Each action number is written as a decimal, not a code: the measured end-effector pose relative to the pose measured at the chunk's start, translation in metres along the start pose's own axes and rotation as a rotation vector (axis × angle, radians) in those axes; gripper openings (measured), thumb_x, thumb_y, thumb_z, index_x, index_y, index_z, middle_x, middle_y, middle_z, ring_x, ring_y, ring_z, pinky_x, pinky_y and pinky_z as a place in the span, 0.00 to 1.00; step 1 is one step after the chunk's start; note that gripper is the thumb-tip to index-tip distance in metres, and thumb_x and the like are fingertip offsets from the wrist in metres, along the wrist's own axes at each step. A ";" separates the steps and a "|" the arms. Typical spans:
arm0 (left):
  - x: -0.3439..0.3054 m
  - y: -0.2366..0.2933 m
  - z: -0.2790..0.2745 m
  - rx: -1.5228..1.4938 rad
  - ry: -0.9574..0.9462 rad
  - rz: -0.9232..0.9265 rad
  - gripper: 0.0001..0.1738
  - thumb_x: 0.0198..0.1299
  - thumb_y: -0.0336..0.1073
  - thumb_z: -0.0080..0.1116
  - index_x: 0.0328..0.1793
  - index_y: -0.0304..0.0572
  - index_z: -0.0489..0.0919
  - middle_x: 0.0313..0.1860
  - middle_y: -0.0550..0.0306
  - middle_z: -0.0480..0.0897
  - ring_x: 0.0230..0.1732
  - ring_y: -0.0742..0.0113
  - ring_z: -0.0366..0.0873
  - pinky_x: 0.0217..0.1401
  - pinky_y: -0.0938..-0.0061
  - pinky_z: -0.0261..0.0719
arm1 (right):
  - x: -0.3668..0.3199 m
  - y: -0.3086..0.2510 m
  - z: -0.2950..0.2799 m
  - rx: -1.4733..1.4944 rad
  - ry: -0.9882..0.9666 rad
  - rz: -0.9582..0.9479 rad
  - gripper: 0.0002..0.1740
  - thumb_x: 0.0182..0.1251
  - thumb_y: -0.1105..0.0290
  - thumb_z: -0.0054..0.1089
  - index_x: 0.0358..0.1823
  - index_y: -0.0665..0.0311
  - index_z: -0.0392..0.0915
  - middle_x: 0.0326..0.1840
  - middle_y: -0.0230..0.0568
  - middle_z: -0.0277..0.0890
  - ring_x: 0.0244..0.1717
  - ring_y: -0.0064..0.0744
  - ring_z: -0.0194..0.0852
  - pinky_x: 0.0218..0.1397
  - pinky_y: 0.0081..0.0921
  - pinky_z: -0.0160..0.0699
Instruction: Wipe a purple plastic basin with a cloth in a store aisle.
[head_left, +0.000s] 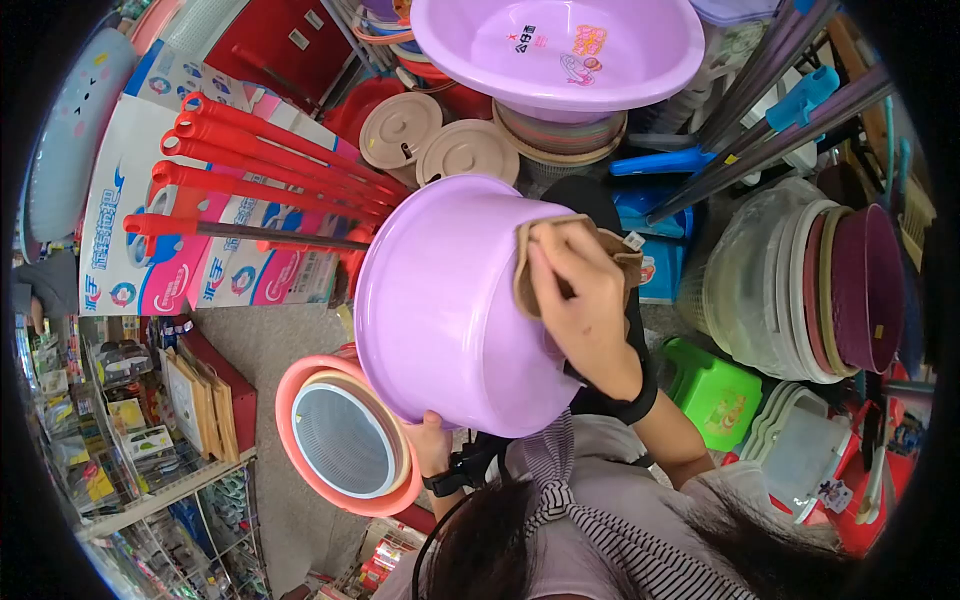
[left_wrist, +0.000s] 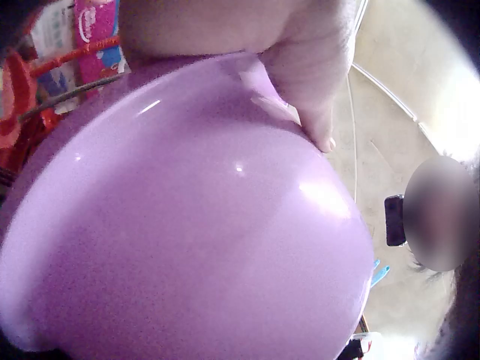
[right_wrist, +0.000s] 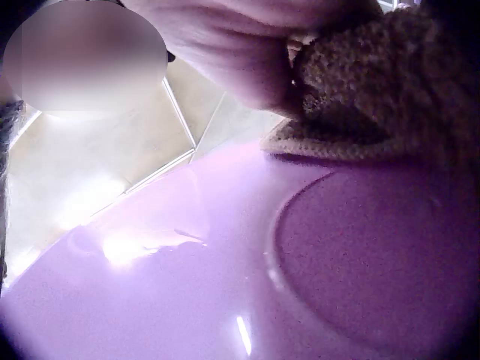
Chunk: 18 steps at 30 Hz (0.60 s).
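Note:
A light purple plastic basin (head_left: 430, 300) is tilted on its side in front of the person, its rim toward the left. The left hand (head_left: 430, 443) grips it at the lower edge; the left wrist view shows the thumb (left_wrist: 315, 120) lying against the basin wall (left_wrist: 195, 210). A brown cloth (head_left: 527, 270) is bunched in the right hand (head_left: 585, 300), which presses it on the basin's outer side. Close up in the right wrist view, the fuzzy cloth (right_wrist: 352, 97) lies beside the round ring on the basin's base (right_wrist: 375, 247).
Red-handled poles (head_left: 270, 185) lean at the left by printed boxes (head_left: 150, 230). Nested pink and grey baskets (head_left: 345, 440) stand below the basin. A larger purple tub (head_left: 560, 50) sits ahead. At the right are stacked tubs (head_left: 790, 280) and a green stool (head_left: 715, 395).

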<state>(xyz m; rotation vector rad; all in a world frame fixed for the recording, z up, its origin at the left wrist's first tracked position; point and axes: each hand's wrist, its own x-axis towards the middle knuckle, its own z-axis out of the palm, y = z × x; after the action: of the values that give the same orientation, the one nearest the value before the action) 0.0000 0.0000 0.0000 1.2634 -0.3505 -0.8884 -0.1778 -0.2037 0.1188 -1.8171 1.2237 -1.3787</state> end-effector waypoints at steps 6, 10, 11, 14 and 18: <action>-0.013 0.019 0.011 0.081 0.185 -0.069 0.61 0.44 0.56 0.82 0.76 0.35 0.56 0.65 0.46 0.72 0.64 0.55 0.73 0.65 0.59 0.76 | -0.025 -0.029 0.003 0.050 -0.162 -0.051 0.10 0.63 0.77 0.63 0.46 0.62 0.80 0.38 0.38 0.75 0.32 0.42 0.81 0.33 0.34 0.80; -0.009 0.003 -0.004 -0.022 -0.011 0.021 0.55 0.53 0.54 0.75 0.76 0.36 0.55 0.67 0.46 0.71 0.64 0.53 0.74 0.64 0.58 0.78 | -0.007 -0.005 0.002 0.010 -0.019 0.019 0.11 0.64 0.78 0.61 0.47 0.63 0.80 0.40 0.41 0.76 0.32 0.46 0.80 0.33 0.34 0.80; -0.007 0.001 -0.007 0.002 -0.084 0.073 0.49 0.61 0.53 0.69 0.77 0.38 0.53 0.69 0.45 0.69 0.64 0.52 0.74 0.63 0.57 0.80 | -0.010 -0.007 0.004 0.011 -0.015 0.013 0.11 0.64 0.78 0.61 0.47 0.63 0.80 0.40 0.41 0.76 0.32 0.46 0.80 0.33 0.34 0.80; -0.006 0.007 -0.009 0.003 0.030 -0.070 0.61 0.46 0.55 0.81 0.77 0.35 0.55 0.67 0.46 0.70 0.65 0.54 0.73 0.67 0.58 0.75 | -0.020 -0.013 0.005 0.060 -0.135 -0.071 0.12 0.63 0.77 0.61 0.48 0.63 0.79 0.39 0.40 0.76 0.30 0.44 0.80 0.32 0.34 0.81; -0.006 0.011 0.002 -0.016 0.063 -0.019 0.61 0.46 0.54 0.81 0.77 0.36 0.55 0.68 0.46 0.70 0.66 0.55 0.72 0.67 0.58 0.75 | -0.028 -0.027 0.003 0.049 -0.177 -0.131 0.11 0.62 0.78 0.61 0.46 0.65 0.79 0.40 0.39 0.75 0.31 0.41 0.81 0.31 0.33 0.81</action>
<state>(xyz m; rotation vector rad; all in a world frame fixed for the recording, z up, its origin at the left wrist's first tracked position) -0.0011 0.0038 0.0117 1.2789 -0.2815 -0.8636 -0.1677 -0.1675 0.1278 -1.9676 0.9875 -1.2735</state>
